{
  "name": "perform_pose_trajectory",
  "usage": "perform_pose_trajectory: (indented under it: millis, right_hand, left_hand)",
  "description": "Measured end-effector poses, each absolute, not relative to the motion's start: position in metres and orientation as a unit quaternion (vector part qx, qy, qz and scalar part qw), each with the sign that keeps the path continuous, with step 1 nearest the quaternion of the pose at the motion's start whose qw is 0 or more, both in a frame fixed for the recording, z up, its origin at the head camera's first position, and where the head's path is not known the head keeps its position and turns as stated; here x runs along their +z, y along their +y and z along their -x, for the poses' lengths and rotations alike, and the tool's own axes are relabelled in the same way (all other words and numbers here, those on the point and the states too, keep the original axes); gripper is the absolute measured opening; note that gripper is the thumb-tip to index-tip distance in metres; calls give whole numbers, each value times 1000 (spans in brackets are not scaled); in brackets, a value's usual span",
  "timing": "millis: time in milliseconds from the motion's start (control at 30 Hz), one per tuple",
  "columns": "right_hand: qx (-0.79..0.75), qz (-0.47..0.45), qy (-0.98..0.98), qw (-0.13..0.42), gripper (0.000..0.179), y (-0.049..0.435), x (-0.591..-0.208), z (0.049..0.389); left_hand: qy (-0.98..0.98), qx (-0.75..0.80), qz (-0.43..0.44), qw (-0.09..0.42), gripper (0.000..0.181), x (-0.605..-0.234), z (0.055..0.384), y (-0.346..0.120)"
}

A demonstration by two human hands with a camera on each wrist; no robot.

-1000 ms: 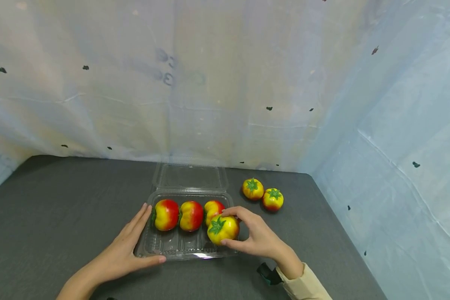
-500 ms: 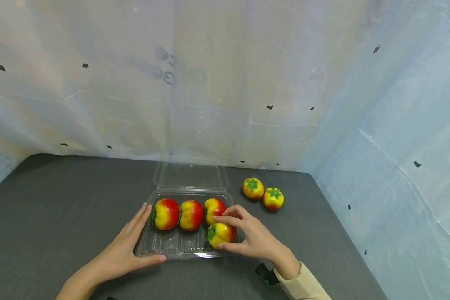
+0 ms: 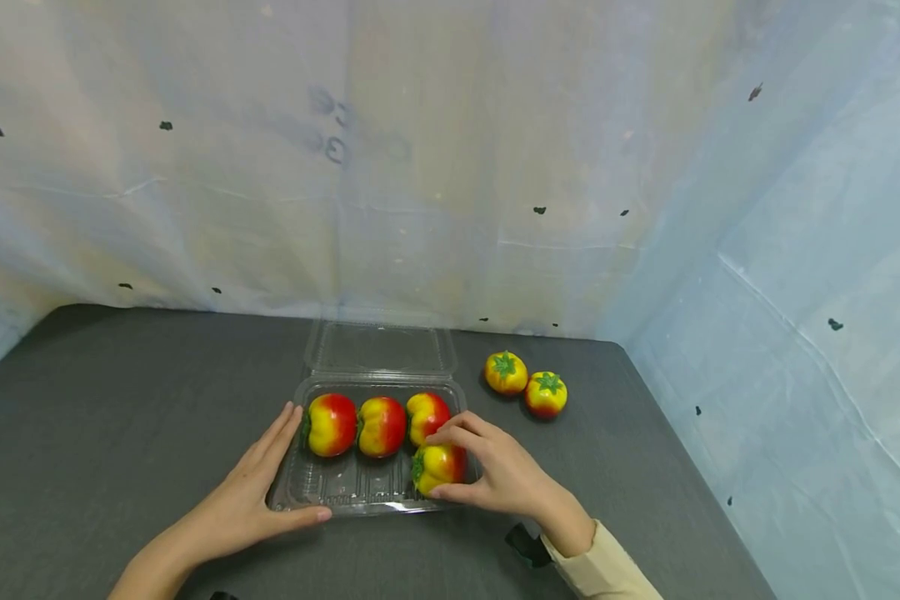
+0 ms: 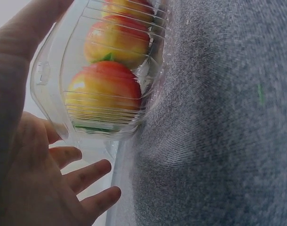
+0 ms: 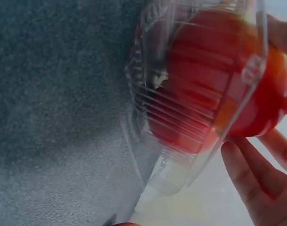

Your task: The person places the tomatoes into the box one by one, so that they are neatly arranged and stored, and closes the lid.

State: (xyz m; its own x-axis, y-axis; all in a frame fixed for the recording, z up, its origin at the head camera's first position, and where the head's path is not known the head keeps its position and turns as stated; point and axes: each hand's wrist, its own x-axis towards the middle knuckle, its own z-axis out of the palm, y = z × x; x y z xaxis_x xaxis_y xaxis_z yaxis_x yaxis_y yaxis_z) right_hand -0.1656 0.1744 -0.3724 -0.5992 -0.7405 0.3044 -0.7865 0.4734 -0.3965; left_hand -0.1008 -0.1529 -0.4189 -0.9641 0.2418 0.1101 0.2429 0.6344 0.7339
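A clear plastic clamshell box [image 3: 342, 485] lies with its lid [image 3: 381, 348] folded back. Three red-and-yellow bell peppers stand in a row along its far side: left [image 3: 333, 425], middle [image 3: 382, 427] and right [image 3: 427, 417]. My right hand [image 3: 506, 471] holds a fourth such pepper [image 3: 442, 468] between thumb and fingers in the box's front right part, its green stalk end facing left. At the box's left end, my left hand [image 3: 243, 496] keeps its fingers straight along the rim, thumb near the front edge. Through the clear wall, peppers [image 4: 105, 92] show in the left wrist view.
Two more bell peppers, one [image 3: 506, 372] farther back and one [image 3: 546, 395] nearer, sit side by side on the dark grey table [image 3: 157, 400], right of the lid. Pale plastic sheeting [image 3: 435, 167] hangs behind and at the right. A dark strap [image 3: 527, 546] lies by the right sleeve.
My right hand has lowered its pepper into the box's front right part and turned the green stalk end to the left. The left hand has stayed at the box's left end.
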Motion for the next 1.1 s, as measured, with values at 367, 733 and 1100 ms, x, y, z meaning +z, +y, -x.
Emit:
perform_pose_trajectory:
  millis: [367,733,1100]
  right_hand:
    - [200,-423,-884,-20,52,166,-364,166]
    - [218,-414,-884,-4,53,167,-375,163]
    - [314,-415,-854,-22,53,176,-384,164]
  left_hand:
    - [-904,-405,135,3,120,-418,102,-153]
    - [-901,-414,133,-4,119,-418,103,-151]
    - [-902,-412,133,-5,119,-419,102,-152]
